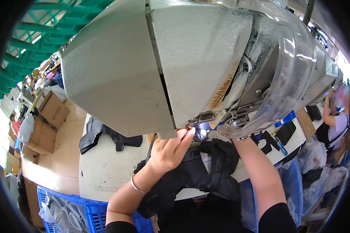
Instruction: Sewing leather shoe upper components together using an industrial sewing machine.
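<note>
Pinched together under the sewing machine (pixel 116 73) is the left hand (pixel 167 153), contents unclear; the hidden right hand cannot be judged; black pieces (pixel 194 171) are laid below, probably for reach

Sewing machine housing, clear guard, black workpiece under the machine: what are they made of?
Sewing machine housing: likely painted metal, semi-gloss; pebbled pale-grey coat, rust-like stain near one edge.
Clear guard: probably plastic, glossy; see-through, with bright highlights.
Black workpiece: flexible sheet, mostly matte; it drapes. Fabric or synthetic leather, can't tell.
</note>
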{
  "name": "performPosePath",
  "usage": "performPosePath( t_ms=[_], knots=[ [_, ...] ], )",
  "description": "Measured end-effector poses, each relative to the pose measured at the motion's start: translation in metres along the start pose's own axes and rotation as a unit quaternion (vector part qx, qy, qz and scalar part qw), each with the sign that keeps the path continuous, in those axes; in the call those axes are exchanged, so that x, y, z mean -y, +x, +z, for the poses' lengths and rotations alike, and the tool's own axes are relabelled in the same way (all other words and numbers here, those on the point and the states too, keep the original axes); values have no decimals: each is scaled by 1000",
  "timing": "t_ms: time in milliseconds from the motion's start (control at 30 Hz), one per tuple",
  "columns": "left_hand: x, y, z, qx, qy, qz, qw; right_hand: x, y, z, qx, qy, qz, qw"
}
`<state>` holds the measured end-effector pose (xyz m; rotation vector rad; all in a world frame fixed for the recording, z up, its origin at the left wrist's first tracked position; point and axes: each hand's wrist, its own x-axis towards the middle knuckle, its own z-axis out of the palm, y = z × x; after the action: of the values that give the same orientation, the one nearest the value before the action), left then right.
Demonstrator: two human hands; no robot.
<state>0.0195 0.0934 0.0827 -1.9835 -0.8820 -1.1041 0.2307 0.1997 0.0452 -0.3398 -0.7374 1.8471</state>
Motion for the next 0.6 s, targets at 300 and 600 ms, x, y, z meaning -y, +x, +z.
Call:
performPosePath(
  t_ms=[300, 600],
  knots=[
    [7, -9, 7, -5, -59, -34, 998, 2, 15, -22, -27, 378, 165, 910],
    [18, -6, 10, -30, -131, -23, 991, -23, 39, -16, -52, 686, 302, 660]
  ],
)
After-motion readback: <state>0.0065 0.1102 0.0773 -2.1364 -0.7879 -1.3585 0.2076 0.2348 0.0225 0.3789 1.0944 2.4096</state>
